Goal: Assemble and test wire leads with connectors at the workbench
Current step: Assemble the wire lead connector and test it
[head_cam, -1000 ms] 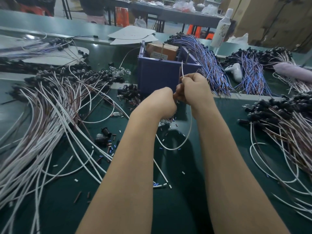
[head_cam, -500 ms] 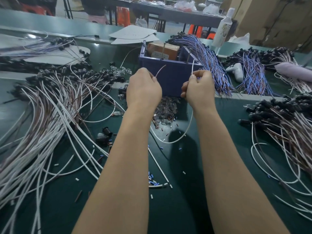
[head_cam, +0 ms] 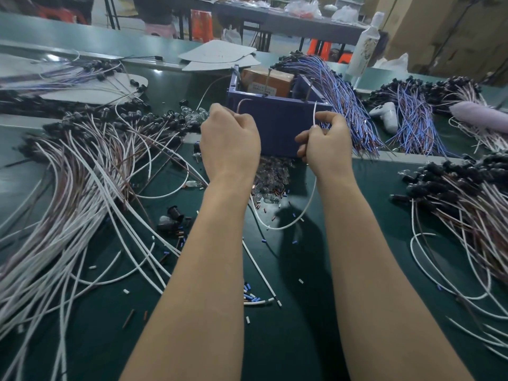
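1. The hands, which were knuckle to knuckle a second ago, have drawn apart and now sit side by side with a clear gap, just short of the bin (head_cam: 277, 127) at 12 o'clock.
2. My reading: whatever joining or twisting was done at the meeting point is over. The person is now spreading the two ends, either to check the lead or to ready it for the next fitting. Which one, I cannot tell.
3. The left hand (head_cam: 229, 145) is curled into a fist. A brown wire (head_cam: 243, 100) arches out of its top towards 1 o'clock, so the fingers grip that wire inside, though the grip itself is hidden.
4. The right hand (head_cam: 327, 145) pinches the white wire (head_cam: 314, 114) between thumb and forefinger, with the other fingers loosely folded.
5. Above the pinch, the white wire's free end stands nearly upright and points to 12 o'clock.
6. Below the right wrist the wire hangs in a slack U. It bottoms out near the bench (head_cam: 275, 339) at 6 o'clock from the hands, then climbs back towards the left wrist.
7. Overall the lead runs from hand to hand along the 9-to-3 line, sagging in the middle.
8. Loose leads (head_cam: 82, 188) lie at 9 o'clock, connectored leads (head_cam: 467, 202) at 3 o'clock, and small bulbs (head_cam: 272, 177) just under the hands.
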{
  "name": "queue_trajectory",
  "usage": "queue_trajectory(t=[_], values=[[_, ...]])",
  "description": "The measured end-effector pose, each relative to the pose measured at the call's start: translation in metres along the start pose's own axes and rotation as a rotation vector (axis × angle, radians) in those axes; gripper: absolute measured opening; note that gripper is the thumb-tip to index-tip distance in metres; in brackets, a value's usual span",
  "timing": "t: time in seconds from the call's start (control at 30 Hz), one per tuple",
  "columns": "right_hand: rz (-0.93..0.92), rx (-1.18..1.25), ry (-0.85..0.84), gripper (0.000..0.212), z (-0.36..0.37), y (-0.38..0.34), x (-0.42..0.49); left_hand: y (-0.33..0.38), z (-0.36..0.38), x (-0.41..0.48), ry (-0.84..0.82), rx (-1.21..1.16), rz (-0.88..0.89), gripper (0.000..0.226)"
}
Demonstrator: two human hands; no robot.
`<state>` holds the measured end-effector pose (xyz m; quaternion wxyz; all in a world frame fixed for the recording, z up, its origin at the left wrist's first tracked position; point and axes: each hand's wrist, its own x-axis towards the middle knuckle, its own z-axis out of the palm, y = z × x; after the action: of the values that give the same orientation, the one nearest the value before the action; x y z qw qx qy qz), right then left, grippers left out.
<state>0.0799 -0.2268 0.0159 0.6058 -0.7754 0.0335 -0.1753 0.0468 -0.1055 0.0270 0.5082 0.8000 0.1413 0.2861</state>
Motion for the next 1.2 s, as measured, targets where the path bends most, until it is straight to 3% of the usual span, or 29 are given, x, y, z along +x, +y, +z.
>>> queue_trajectory(t=[0.6, 0.9, 1.2], values=[[-0.015, 0.005, -0.015, 0.021, 0.0, 0.001, 0.0, -0.003, 0.0, -0.001, 0.209, -0.122, 0.098, 0.007], [-0.047, -0.031, -0.061, 0.027, 0.001, 0.002, 0.001, -0.01, 0.011, 0.0, -0.141, 0.103, 0.064, 0.014], [-0.044, -0.043, -0.063, 0.028, 0.0, 0.001, 0.001, -0.008, 0.013, -0.002, -0.258, 0.101, 0.065, 0.014]])
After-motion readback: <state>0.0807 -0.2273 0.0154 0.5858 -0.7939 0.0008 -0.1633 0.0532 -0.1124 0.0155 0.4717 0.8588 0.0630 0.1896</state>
